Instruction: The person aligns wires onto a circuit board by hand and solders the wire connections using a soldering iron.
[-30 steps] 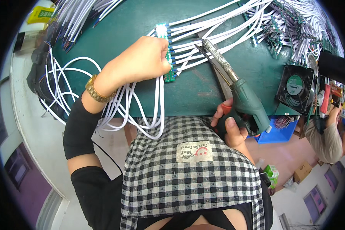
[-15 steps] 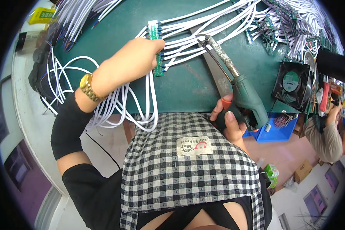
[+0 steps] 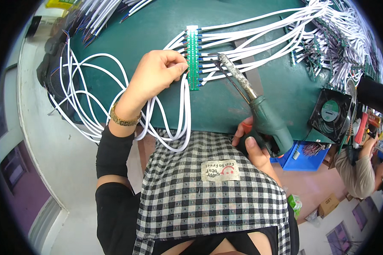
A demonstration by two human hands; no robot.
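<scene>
A narrow green circuit board (image 3: 193, 63) lies on the green work surface, white cables running off both long sides. At its left edge, thumb and forefinger of my left hand (image 3: 157, 72) pinch the stripped end of a white cable (image 3: 186, 106), which loops down over the table's front edge. My right hand (image 3: 256, 148) is wrapped round the handle of a dark green soldering gun (image 3: 268, 119), one finger by its red trigger. Its tip (image 3: 219, 57) hovers or rests just right of the board, over the right-hand cables; contact cannot be made out.
Heaped at the far right are wired boards (image 3: 327, 46). A black fan (image 3: 331, 111) stands at the right edge above a blue bin (image 3: 306, 156). More cable bundles (image 3: 102, 17) lie at the far left. A flat metal strip (image 3: 254, 83) passes beneath the cables. Another person's arm (image 3: 355, 170) shows at right.
My left hand has drawn back from across the board to its left edge, pinching a cable end there. The whole view has shifted. My right hand keeps its grip on the soldering gun.
</scene>
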